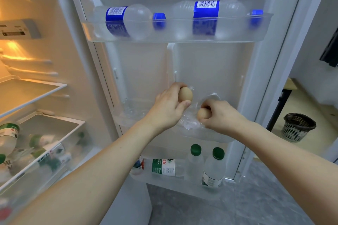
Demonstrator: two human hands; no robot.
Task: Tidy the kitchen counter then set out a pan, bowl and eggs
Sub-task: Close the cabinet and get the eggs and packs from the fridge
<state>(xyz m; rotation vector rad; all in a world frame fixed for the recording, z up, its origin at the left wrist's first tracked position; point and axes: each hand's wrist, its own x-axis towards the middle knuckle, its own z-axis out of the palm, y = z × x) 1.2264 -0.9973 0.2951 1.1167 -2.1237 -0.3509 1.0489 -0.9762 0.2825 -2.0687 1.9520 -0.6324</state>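
Brown eggs are in hand at the open fridge door: our left hand (pixel 169 107) pinches one egg (pixel 185 94) between thumb and fingers, and our right hand (pixel 222 115) curls round a second egg (pixel 202 114), both just above the clear door shelf (pixel 210 136) with its crinkled plastic bag (pixel 189 123). We judge the egg step under way; no worktop, pan or bowl is in view, so we cannot tell whether those steps are done. Water bottles (pixel 128 21) lie in the top door rack, more stand in the bottom one, and a mesh bin (pixel 297 128) sits on the floor to the right.

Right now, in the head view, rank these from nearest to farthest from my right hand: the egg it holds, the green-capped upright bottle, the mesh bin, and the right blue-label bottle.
1. Egg, in right hand.
2. Green-capped bottle, door shelf below.
3. Mesh bin, floor, right; blue-label bottle, top shelf: too close to call.
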